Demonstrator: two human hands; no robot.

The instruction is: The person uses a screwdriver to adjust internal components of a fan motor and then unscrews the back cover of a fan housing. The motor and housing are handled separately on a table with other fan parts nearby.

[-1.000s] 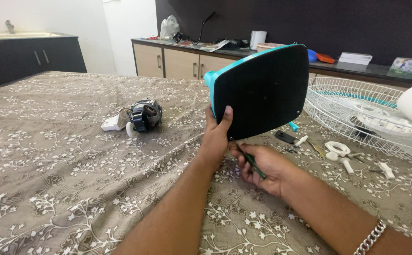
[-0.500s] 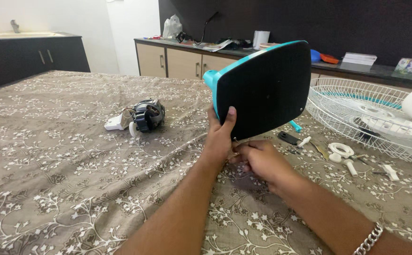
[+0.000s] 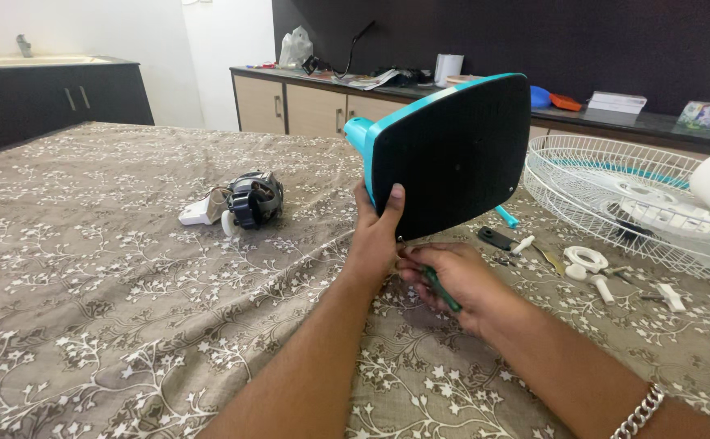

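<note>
I have the fan base [image 3: 453, 154] tipped up on its edge near the middle of the table [image 3: 87, 268], its flat black underside facing me and the teal rim and neck pointing away. My left hand [image 3: 375, 236] steadies it from the near side, fingers clamped on the lower left edge with the thumb pressed flat against the black panel. My right hand [image 3: 444, 276] sits just below the base's lower edge, fingers wrapped tight around a green-handled screwdriver [image 3: 440, 289] whose tip points up toward that edge; I cannot see the tip itself or what it meets.

To do this well, I judge the base needs to rest firmly on the cloth so it does not rock while I turn. I want the driver square to the fastener and pressed in, since a slanted tip could slip and mar the plastic.

The white grille [image 3: 615, 187] and small white parts [image 3: 587, 260] lie toward the right edge; the motor [image 3: 249, 199] lies to the left, well apart.
</note>
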